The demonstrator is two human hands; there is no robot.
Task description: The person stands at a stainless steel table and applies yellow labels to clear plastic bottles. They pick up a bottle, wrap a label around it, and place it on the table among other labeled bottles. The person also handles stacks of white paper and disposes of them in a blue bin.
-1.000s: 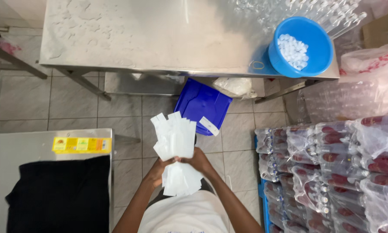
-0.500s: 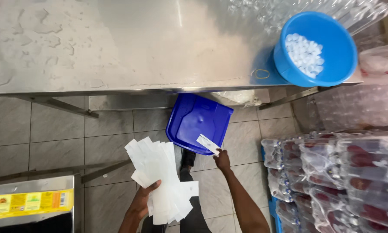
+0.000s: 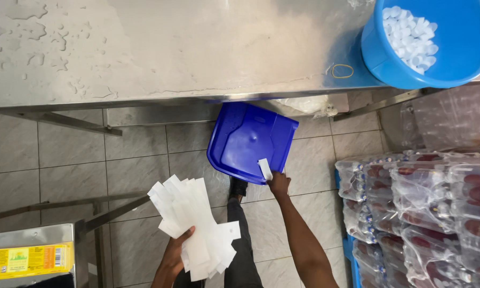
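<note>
The single white paper strip lies against the near right edge of the blue plastic lid, which sits tilted over the tiled floor below the desk. The right hand pinches this strip at its near end, fingers closed narrowly on it. Judged from its look, the strip is thin, very light and limp; it will bend or crease under pressure and can slip from a loose pinch. Take hold at one end, between thumb and forefinger, with light pressure.

The left hand holds the fanned stack of white strips to the near left, fingers wrapped around its lower part. The stack holds many overlapping strips; an exact count cannot be made. Being loose sheets, they will slide apart unless gripped firmly across the overlap.

Counts:
- blue lid: one
- blue bucket: one, at the far right on the desk, holding many small white caps, too many to count
- yellow rubber band: one, on the desk just left of the bucket
- wrapped packs of red-topped bottles: several, stacked at the right
- yellow-labelled metal box: one, near left
</note>
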